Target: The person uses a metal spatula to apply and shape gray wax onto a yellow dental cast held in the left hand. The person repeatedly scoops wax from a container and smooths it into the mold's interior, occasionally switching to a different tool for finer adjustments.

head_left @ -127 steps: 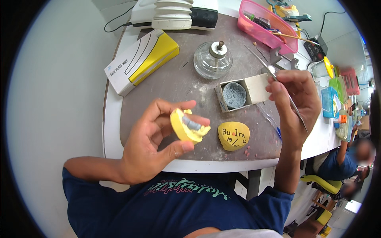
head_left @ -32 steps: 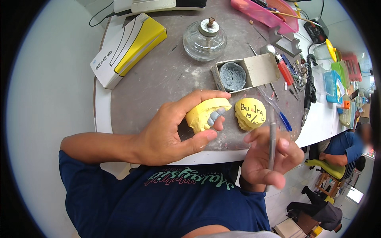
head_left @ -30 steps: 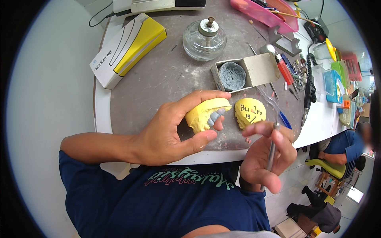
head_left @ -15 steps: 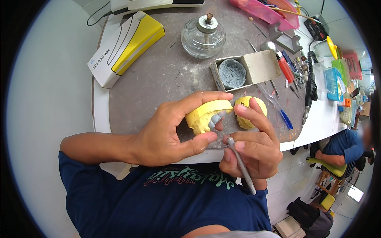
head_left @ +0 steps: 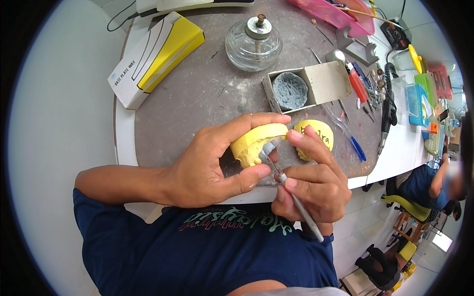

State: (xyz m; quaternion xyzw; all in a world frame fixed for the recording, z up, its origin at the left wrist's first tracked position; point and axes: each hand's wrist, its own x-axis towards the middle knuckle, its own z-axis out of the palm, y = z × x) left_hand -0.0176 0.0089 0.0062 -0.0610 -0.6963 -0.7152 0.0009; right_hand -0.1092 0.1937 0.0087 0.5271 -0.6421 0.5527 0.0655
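My left hand is closed around a yellow dental cast, thumb below and fingers along its upper edge. Grey wax sits on the tooth area that faces right. Between the thumb and fingers of my right hand is a slim metal wax carver, its handle slanting down to the right. The carver's thin tip reaches up to the grey wax and seems to touch it. Just behind my right fingers a second yellow cast with handwriting on it lies on the bench, partly hidden by them.
Beyond my hands stand an open box with a round block of grey wax, a glass spirit burner and a yellow-white carton. Pens, a red lighter and a handpiece lie rightward. Another person sits far right.
My right hand has turned slightly, bringing the carver's tip into view against the grey wax. The left hand keeps the cast nearly still. The other person's arm has risen.
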